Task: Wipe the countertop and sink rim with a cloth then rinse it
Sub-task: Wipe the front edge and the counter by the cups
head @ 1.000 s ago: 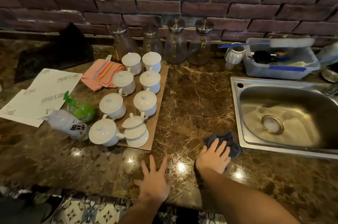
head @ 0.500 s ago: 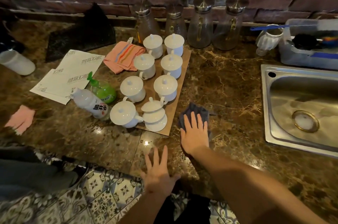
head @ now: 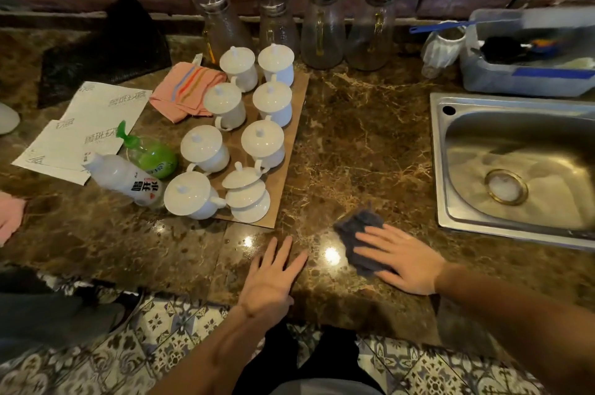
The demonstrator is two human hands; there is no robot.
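Observation:
A dark grey-blue cloth (head: pixel 355 227) lies on the brown marble countertop (head: pixel 360 143) near its front edge. My right hand (head: pixel 402 257) presses flat on the cloth with straight fingers pointing left. Flat on the counter edge to the left of it rests my left hand (head: pixel 272 275), fingers spread, holding nothing. The steel sink (head: pixel 438 169) is set into the counter at the right, its rim a short way from the cloth.
A brown board (head: pixel 289 149) with several white lidded cups (head: pixel 262 140) stands left of the cloth. Two bottles (head: pixel 124 175), papers (head: pixel 87 124) and a pink cloth (head: pixel 186 90) lie further left. Glass carafes (head: pixel 323 27) and a plastic tub (head: pixel 521 79) line the brick wall.
My right hand slid the cloth left to the board, then back right and toward the front edge. The left hand stayed planted on the counter edge.

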